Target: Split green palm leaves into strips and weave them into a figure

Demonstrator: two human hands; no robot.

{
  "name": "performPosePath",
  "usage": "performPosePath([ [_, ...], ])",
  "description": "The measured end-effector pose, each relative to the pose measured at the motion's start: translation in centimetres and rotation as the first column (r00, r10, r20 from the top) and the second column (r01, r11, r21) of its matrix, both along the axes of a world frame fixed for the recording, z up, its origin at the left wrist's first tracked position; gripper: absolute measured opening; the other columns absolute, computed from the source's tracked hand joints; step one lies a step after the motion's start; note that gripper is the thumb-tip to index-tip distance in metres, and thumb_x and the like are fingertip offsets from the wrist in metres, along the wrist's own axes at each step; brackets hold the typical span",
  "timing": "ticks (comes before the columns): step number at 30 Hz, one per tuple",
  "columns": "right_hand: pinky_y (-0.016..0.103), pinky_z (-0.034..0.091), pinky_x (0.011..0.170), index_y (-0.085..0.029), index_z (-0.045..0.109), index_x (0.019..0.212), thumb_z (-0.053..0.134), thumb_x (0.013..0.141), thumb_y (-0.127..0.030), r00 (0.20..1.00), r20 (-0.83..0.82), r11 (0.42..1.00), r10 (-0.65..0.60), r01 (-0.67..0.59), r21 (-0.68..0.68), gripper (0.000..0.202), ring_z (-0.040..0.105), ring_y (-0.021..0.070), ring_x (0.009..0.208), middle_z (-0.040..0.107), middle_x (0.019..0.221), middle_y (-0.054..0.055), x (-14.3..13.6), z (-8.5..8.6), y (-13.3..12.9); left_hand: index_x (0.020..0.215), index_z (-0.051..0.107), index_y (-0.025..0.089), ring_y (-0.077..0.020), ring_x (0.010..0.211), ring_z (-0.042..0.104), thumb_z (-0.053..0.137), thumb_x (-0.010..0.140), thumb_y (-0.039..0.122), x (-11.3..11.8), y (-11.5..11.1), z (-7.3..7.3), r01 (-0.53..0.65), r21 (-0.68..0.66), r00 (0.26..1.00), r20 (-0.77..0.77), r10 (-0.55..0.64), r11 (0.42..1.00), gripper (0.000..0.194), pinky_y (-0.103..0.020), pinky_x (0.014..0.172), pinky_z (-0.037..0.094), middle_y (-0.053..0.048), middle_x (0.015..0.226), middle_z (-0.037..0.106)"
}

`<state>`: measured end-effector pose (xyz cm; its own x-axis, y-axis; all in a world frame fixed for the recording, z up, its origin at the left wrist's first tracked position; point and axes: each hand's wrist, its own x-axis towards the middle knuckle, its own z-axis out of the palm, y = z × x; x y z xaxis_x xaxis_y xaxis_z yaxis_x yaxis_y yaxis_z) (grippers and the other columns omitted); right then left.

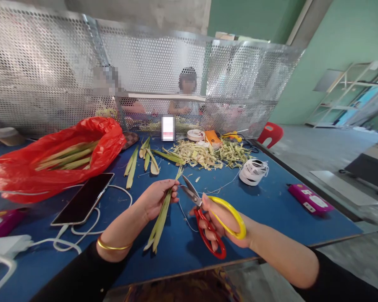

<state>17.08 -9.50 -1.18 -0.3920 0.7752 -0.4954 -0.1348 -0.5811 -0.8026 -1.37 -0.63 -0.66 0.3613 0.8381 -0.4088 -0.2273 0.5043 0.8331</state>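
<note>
In the middle of the head view, my left hand [159, 198] pinches a bundle of pale green leaves [161, 220], whose broad ends hang toward the table's front edge. Narrow tips of the bundle stick out above my fingers. My right hand [219, 218] is closed around scissors [229, 214] with one yellow and one red handle. Their blades are parted and point at the bundle's tips, close to my left fingers. From beside my left hand a thin pale string [186, 216] trails down. Several loose leaves [146, 156] lie beyond my hands.
On the blue table [261, 218] sit a red plastic bag [110, 138] of leaves, a phone [85, 199] with white cables, a heap of trimmings [204, 154], a white string roll [253, 172] and a purple case [310, 198]. People sit behind a perforated metal screen [148, 54].
</note>
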Motion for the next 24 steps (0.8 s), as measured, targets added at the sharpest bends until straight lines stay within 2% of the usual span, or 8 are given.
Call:
performPosePath([
  [8,0.016,0.038,0.03,-0.016,0.058,0.09,0.052,0.08,-0.064,0.988,0.075,0.989,-0.137,0.131,0.075,0.05,0.03,0.0016,0.035,0.041,0.059,-0.008,1.3,-1.3,1.8,0.075,0.058,0.012,-0.0061,0.047,0.046,0.053,0.084,0.014,-0.1,0.1,-0.2,0.011,0.006,1.0,0.01,-0.011,1.0,0.01,-0.019,0.048,0.047,0.004,0.058,0.046],
  [12,0.017,0.035,0.031,-0.018,0.056,0.09,0.047,0.08,-0.068,0.916,0.234,0.917,-0.326,0.246,0.313,0.052,0.032,0.003,0.035,0.041,0.059,-0.008,3.5,-1.8,3.7,0.074,0.057,0.012,-0.0062,0.046,0.045,0.052,0.084,0.013,0.0,0.0,0.1,-0.013,-0.017,1.0,0.011,0.013,1.0,0.011,-0.019,0.048,0.047,0.004,0.057,0.046],
  [14,0.02,0.035,0.032,-0.019,0.054,0.087,0.043,0.08,-0.069,0.766,0.459,0.854,-0.45,0.219,0.471,0.052,0.034,0.0056,0.035,0.042,0.057,-0.007,5.2,-1.7,4.7,0.074,0.057,0.012,-0.006,0.046,0.046,0.051,0.084,0.012,0.0,0.0,0.4,-0.02,-0.027,1.0,0.008,0.02,0.999,0.012,-0.019,0.048,0.048,0.004,0.057,0.046],
  [18,0.024,0.035,0.041,-0.021,0.055,0.08,0.066,0.069,-0.058,0.553,0.627,0.795,-0.549,0.115,0.595,0.039,0.048,0.013,0.047,0.05,0.059,-0.002,8.6,-1.1,5.7,0.074,0.057,0.011,-0.0056,0.046,0.045,0.049,0.086,0.011,-0.2,0.1,0.7,-0.031,-0.029,0.999,0.022,0.032,0.999,0.014,-0.018,0.047,0.047,0.004,0.057,0.045],
  [20,0.027,0.036,0.049,-0.022,0.057,0.084,0.061,0.075,-0.055,0.281,0.764,0.782,-0.581,-0.07,0.62,0.035,0.056,0.0195,0.059,0.058,0.067,0.004,9.6,-1.0,5.7,0.075,0.057,0.011,-0.0055,0.046,0.046,0.049,0.086,0.011,-0.3,0.2,0.6,-0.028,-0.025,0.999,0.03,0.029,0.999,0.013,-0.018,0.047,0.047,0.003,0.058,0.046],
  [22,0.03,0.036,0.053,-0.022,0.057,0.091,0.054,0.08,-0.055,0.007,0.83,0.807,-0.557,-0.231,0.543,0.035,0.06,0.025,0.066,0.063,0.074,0.008,9.8,-1.1,5.5,0.076,0.057,0.011,-0.0056,0.047,0.046,0.05,0.085,0.012,-0.3,0.2,0.4,-0.014,-0.025,0.999,0.033,0.015,1.0,0.012,-0.018,0.047,0.048,0.003,0.059,0.046],
  [23,0.03,0.036,0.053,-0.021,0.057,0.094,0.052,0.081,-0.053,-0.072,0.844,0.825,-0.531,-0.273,0.495,0.035,0.061,0.0267,0.068,0.064,0.075,0.01,9.8,-1.3,5.4,0.076,0.057,0.011,-0.0056,0.047,0.047,0.05,0.085,0.012,-0.3,0.2,0.4,-0.006,-0.026,0.999,0.033,0.007,1.0,0.011,-0.018,0.047,0.048,0.003,0.059,0.046],
  [24,0.03,0.035,0.053,-0.021,0.058,0.096,0.054,0.08,-0.051,-0.095,0.855,0.837,-0.51,-0.287,0.467,0.034,0.062,0.0276,0.069,0.065,0.076,0.011,9.6,-1.6,5.2,0.076,0.057,0.011,-0.0057,0.046,0.046,0.05,0.085,0.012,-0.2,0.2,0.4,0.002,-0.028,0.999,0.032,-0.001,1.0,0.011,-0.018,0.047,0.048,0.003,0.059,0.046],
])
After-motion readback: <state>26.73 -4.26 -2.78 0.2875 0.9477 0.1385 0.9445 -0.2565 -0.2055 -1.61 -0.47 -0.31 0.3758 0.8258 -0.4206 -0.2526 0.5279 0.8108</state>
